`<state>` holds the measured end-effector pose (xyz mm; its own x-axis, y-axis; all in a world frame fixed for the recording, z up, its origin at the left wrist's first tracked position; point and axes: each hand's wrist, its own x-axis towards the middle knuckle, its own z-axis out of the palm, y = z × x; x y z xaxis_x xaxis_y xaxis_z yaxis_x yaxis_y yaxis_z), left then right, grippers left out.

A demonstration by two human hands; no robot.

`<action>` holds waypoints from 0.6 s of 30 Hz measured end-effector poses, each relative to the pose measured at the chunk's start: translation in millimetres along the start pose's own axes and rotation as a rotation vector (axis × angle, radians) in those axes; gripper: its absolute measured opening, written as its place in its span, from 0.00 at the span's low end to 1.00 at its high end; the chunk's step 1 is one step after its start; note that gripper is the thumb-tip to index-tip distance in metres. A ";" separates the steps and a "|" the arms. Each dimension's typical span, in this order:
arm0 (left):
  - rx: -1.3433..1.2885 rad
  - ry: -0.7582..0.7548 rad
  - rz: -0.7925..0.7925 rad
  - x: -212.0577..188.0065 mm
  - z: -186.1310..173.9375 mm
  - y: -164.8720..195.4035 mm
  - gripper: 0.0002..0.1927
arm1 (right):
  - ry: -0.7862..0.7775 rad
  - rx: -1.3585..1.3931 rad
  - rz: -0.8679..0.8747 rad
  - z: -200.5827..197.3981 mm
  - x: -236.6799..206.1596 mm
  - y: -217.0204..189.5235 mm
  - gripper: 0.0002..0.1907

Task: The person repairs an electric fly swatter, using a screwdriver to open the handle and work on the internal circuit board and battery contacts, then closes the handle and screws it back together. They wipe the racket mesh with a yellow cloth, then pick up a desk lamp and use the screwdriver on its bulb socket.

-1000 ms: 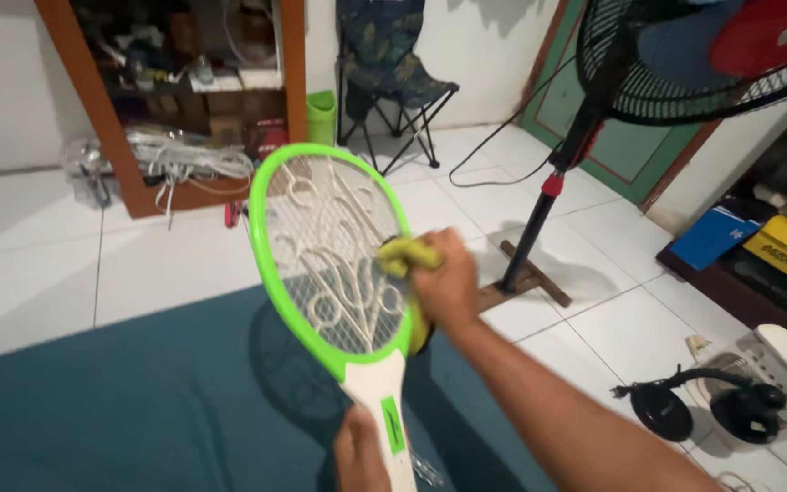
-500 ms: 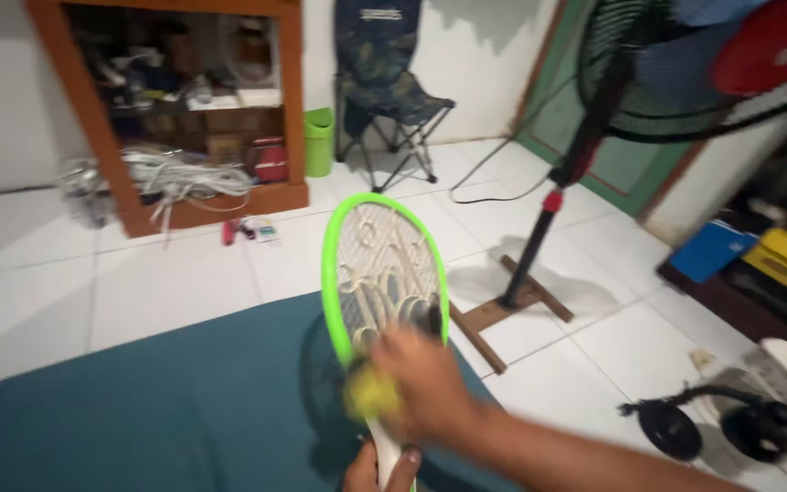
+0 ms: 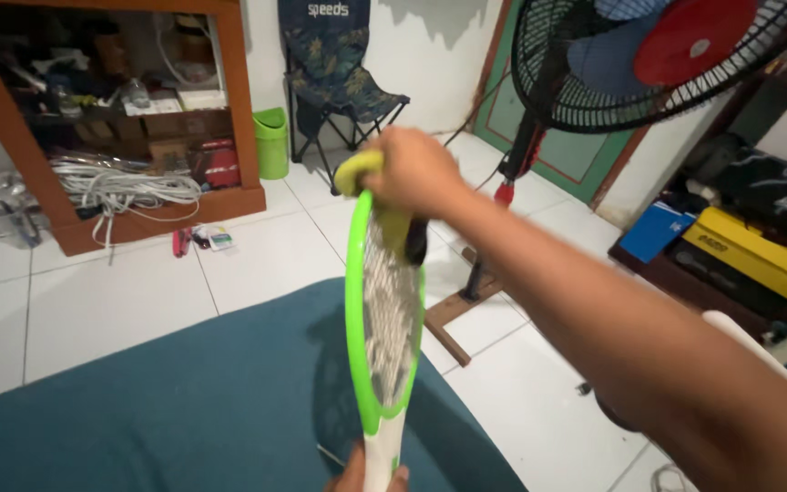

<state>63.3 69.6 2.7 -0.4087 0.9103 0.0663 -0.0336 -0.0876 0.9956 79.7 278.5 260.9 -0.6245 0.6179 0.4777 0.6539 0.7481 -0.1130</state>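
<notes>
I am holding a green racket-shaped bug swatter (image 3: 383,319) upright in front of me, turned nearly edge-on so its wire mesh is showing as a narrow oval. My left hand (image 3: 363,474) is sitting at the bottom edge of the view, its grip closing around the white handle, with only the fingertips showing. My right hand (image 3: 412,171) is reaching across to the top of the green frame, its grip pinching a yellow cloth (image 3: 362,173) against the rim, and part of the cloth is hanging down over the mesh. The swatter is hovering above a teal mattress (image 3: 184,401) that is lying on the white tiled floor (image 3: 138,282). A standing fan (image 3: 649,64) is rising just beyond my right arm, and a folding chair (image 3: 339,82) is standing near the far wall beside a small green bin (image 3: 271,141).
</notes>
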 end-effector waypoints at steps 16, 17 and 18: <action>0.010 -0.001 -0.015 10.0 4.4 12.1 0.27 | -0.041 0.380 0.312 5.8 -12.4 38.2 0.17; 0.006 0.011 -0.017 8.7 0.5 8.4 0.27 | -0.095 0.446 0.371 8.1 -17.4 44.5 0.20; 0.000 0.023 -0.015 7.7 -5.0 4.0 0.28 | -0.119 0.537 0.430 14.9 -27.5 51.5 0.20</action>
<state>55.5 74.3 6.8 -0.4287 0.9021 0.0498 -0.0397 -0.0739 0.9965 124.2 303.6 228.9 -0.4203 0.8855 0.1984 0.5713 0.4280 -0.7003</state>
